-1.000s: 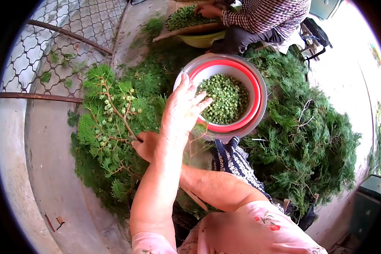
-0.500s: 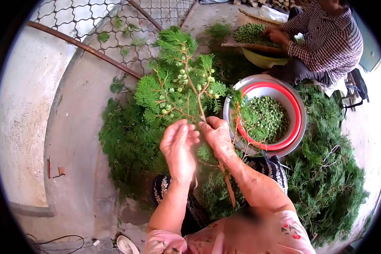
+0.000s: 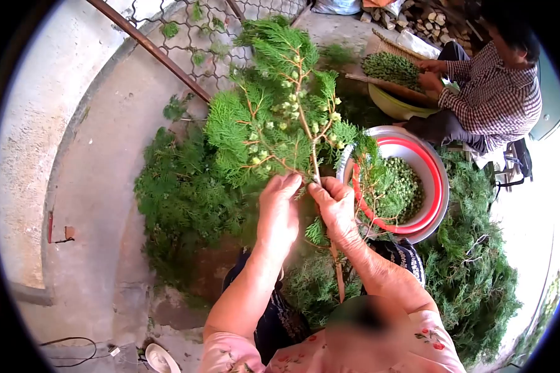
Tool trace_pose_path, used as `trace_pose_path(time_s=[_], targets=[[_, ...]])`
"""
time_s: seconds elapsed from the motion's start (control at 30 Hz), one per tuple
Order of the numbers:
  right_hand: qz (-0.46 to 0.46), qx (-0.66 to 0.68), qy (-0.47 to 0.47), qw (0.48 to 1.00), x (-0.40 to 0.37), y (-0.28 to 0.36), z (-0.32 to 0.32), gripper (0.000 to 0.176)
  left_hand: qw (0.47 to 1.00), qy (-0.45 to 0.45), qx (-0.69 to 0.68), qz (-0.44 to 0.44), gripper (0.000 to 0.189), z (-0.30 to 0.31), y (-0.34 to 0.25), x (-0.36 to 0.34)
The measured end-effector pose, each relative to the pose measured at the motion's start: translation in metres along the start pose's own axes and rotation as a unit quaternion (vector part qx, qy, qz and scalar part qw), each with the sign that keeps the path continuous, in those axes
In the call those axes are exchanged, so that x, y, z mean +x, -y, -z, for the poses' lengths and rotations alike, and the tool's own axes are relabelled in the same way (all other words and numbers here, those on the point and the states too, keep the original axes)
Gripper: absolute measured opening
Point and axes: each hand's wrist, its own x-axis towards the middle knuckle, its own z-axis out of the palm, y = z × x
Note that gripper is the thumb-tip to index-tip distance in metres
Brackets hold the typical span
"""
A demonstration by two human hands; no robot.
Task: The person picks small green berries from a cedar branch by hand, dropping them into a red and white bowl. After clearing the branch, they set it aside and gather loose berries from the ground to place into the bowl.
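My right hand (image 3: 336, 210) is closed around the woody stem of a leafy evergreen branch (image 3: 303, 115), which points away from me. Clusters of pale green cones (image 3: 290, 107) sit among its flat, feathery leaves. Just left of the stem, the fingers of my left hand (image 3: 279, 210) are pinched together at the base of a side twig (image 3: 278, 163). To the right of my right hand is a white basin with a red rim (image 3: 438, 186), holding many loose green cones (image 3: 407, 196) and some leafy sprigs. It sits inside a larger metal basin (image 3: 444, 208).
Cut greenery (image 3: 186, 193) is heaped at left, with another large pile (image 3: 470, 267) at right. At upper right, a person in a checked shirt (image 3: 498, 93) works over a woven tray (image 3: 410, 87) of green cones, above a yellow-green basin (image 3: 395, 107). A metal lattice (image 3: 186, 37) lies at upper left.
My left hand has moved up and right to the branch, and its loosely spread fingers have closed on a side twig. The right hand keeps its hold. The view has shifted slightly.
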Motion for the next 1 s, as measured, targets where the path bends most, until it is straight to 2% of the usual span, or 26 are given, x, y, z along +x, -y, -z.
trace_pose_path(time_s=[0.13, 0.2, 0.23, 0.27, 0.43, 0.53, 0.6, 0.67, 0.7, 0.8, 0.83, 0.9, 1.0], targets=[[0.066, 0.007, 0.019, 0.998, -0.005, -0.015, -0.017, 0.012, 0.992, 0.053, -0.077, 0.087, 0.025, 0.005, 0.007, 0.015], [0.096, -0.03, 0.023, 0.995, -0.009, -0.019, -0.023, 0.013, 0.997, 0.02, -0.063, 0.05, 0.028, 0.009, 0.007, 0.019], [0.063, -0.066, 0.047, 0.995, -0.011, -0.021, -0.021, 0.014, 0.997, -0.009, -0.071, 0.039, 0.028, 0.012, 0.005, 0.021], [0.067, -0.089, 0.047, 0.993, -0.012, -0.028, -0.024, 0.015, 0.996, -0.039, -0.078, 0.027, 0.028, 0.015, 0.002, 0.022], [0.088, -0.17, 0.085, 0.978, -0.008, -0.025, -0.029, 0.016, 0.989, -0.069, -0.123, 0.041, 0.023, 0.028, -0.007, 0.027], [0.179, -0.214, 0.028, 0.96, -0.003, -0.021, -0.028, 0.018, 0.979, -0.113, -0.159, 0.057, 0.021, 0.032, -0.008, 0.031], [0.206, -0.211, -0.065, 0.953, -0.002, -0.01, -0.028, 0.013, 0.98, -0.156, -0.117, 0.048, 0.021, 0.032, -0.01, 0.03], [0.273, -0.181, -0.087, 0.941, 0.012, -0.026, -0.024, 0.012, 0.978, -0.173, -0.107, 0.04, 0.021, 0.032, -0.009, 0.03], [0.245, -0.174, -0.095, 0.949, 0.011, -0.019, -0.024, 0.02, 0.979, -0.176, -0.095, 0.034, 0.021, 0.031, -0.007, 0.029], [0.223, -0.139, -0.068, 0.963, 0.017, -0.009, -0.022, 0.022, 0.978, -0.18, -0.095, 0.037, 0.018, 0.031, -0.007, 0.027], [0.238, -0.159, -0.064, 0.956, 0.02, -0.006, -0.023, 0.022, 0.981, -0.165, -0.095, 0.024, 0.018, 0.032, -0.004, 0.027], [0.2, -0.134, -0.055, 0.969, 0.026, -0.007, -0.024, 0.022, 0.986, -0.136, -0.092, -0.004, 0.018, 0.034, 0.0, 0.027], [0.184, -0.091, -0.035, 0.978, 0.031, -0.01, -0.026, 0.022, 0.987, -0.117, -0.098, -0.04, 0.026, 0.028, -0.003, 0.026]])
